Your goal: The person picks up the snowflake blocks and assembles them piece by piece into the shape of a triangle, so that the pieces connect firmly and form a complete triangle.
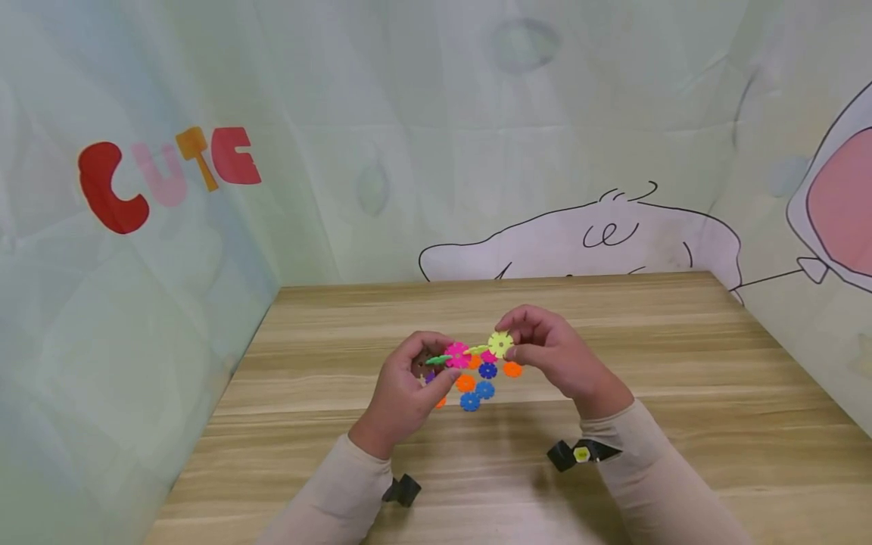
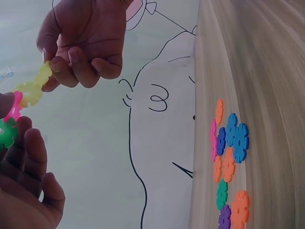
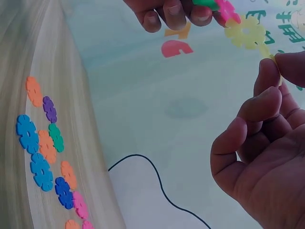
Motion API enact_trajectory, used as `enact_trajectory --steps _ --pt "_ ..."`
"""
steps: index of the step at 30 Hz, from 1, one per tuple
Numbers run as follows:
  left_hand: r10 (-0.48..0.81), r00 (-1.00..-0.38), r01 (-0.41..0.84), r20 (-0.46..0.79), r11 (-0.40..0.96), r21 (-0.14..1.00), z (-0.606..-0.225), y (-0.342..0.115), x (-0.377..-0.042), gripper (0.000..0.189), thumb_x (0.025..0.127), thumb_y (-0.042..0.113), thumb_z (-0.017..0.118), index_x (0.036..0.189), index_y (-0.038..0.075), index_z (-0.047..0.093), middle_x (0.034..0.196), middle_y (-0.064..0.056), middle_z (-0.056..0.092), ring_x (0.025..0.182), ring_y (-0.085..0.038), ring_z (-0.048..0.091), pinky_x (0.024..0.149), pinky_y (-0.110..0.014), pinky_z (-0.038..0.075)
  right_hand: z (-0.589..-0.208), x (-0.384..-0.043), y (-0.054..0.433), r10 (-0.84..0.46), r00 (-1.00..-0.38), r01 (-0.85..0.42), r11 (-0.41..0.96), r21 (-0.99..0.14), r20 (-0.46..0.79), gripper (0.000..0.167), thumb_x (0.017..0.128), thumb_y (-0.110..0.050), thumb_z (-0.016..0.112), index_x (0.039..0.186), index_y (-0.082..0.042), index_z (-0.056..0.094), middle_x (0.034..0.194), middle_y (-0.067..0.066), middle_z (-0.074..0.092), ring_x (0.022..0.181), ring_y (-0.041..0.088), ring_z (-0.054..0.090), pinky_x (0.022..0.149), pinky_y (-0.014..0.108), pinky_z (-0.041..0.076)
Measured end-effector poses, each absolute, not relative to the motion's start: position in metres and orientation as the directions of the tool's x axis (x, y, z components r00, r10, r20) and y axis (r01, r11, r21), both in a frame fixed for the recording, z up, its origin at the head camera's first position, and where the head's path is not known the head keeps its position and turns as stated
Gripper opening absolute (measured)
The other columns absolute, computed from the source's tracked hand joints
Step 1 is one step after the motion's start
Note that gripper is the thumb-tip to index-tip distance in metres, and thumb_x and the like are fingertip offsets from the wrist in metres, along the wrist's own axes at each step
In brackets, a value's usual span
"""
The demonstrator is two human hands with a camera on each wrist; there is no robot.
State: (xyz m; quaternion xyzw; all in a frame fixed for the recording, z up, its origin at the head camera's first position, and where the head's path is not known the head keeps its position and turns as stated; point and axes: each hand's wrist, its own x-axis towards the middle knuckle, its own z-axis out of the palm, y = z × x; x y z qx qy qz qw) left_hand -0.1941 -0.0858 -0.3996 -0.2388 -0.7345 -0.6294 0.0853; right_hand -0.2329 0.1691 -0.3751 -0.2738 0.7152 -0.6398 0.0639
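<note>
Both hands hold a short chain of notched plastic snowflake discs above the table. My left hand (image 1: pixel 407 390) grips the chain at its pink disc (image 1: pixel 458 356), with a green disc (image 1: pixel 438 360) slotted onto it by the fingers. Between thumb and fingertips, my right hand (image 1: pixel 560 359) pinches the yellow disc (image 1: pixel 500 345) at the other end. A second yellow disc (image 3: pixel 247 32) links that one to the pink disc, as the right wrist view shows. The left fingers partly cover the green and pink discs in the left wrist view.
Loose discs lie on the wooden table (image 1: pixel 306 454) below the hands, among them a blue disc (image 1: pixel 470 401), an orange disc (image 1: pixel 513 369), a dark blue disc (image 3: pixel 64 192) and a purple disc (image 3: pixel 49 109). A printed cloth backdrop (image 1: pixel 341 204) stands behind and at the sides.
</note>
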Motion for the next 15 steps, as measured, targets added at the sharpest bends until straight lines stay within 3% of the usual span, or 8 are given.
enact_trajectory --steps 9,15 --pt "0.258 -0.867 0.462 0.426 0.099 0.881 -0.3995 -0.0866 -0.1944 0.034 0.094 0.000 0.074 0.125 0.004 0.061 0.121 -0.013 0.066 0.105 -0.021 0.066 0.089 -0.024 0.060 -0.3700 -0.2262 0.1648 -0.486 -0.839 -0.305 0.045 -0.951 0.246 0.025 0.096 0.003 0.064 0.121 0.003 0.064 0.093 0.007 0.064 0.080 0.018 0.062 0.071 0.024 0.057" --pt "0.270 -0.857 0.480 0.439 0.106 0.871 -0.4009 -0.0876 -0.1949 0.033 0.094 0.002 0.074 0.125 0.004 0.060 0.115 -0.013 0.066 0.098 -0.019 0.064 0.080 -0.025 0.060 -0.3695 -0.2248 0.1636 -0.478 -0.845 -0.311 0.072 -0.948 0.241 0.025 0.096 0.004 0.065 0.120 0.003 0.065 0.094 0.009 0.063 0.080 0.016 0.061 0.071 0.024 0.057"
